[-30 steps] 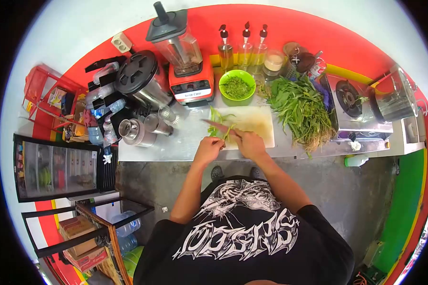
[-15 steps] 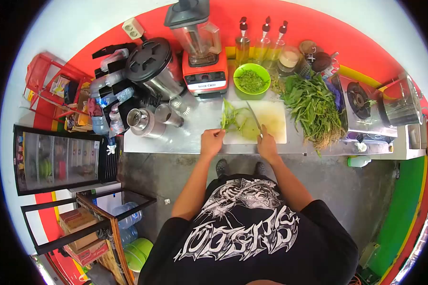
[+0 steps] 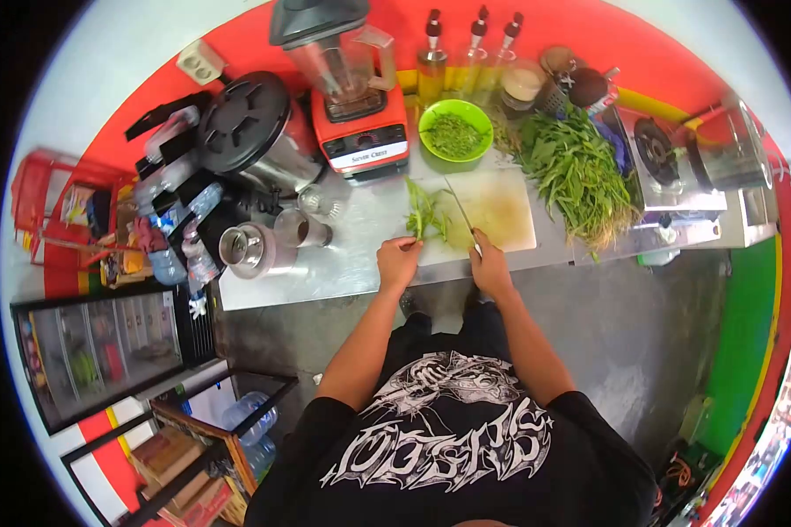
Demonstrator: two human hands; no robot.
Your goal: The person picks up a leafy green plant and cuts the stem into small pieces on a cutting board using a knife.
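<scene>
My left hand [image 3: 399, 260] pinches the stem end of a small bunch of leafy greens [image 3: 424, 209] at the left edge of the white cutting board [image 3: 510, 211]. Closed round the handle of a kitchen knife [image 3: 460, 204] is my right hand [image 3: 490, 267], near the board's front edge. The blade points away from me across the board, to the right of the greens. Behind the board stands a lime-green bowl [image 3: 455, 165] holding chopped greens. A large heap of leafy greens with roots [image 3: 576, 180] lies to the right of the board.
A red blender [image 3: 360, 140], a big lidded steel container [image 3: 255, 136] and steel cups [image 3: 303, 230] stand on the counter's left. Pump bottles [image 3: 431, 70] line the back wall. At the right is a gas stove [image 3: 677, 180]; a glass-door fridge [image 3: 101, 351] sits at far left.
The whole view has tilted and shifted with my head. Both hands keep their grip, on the greens and on the knife, and the greens look bunched more upright.
</scene>
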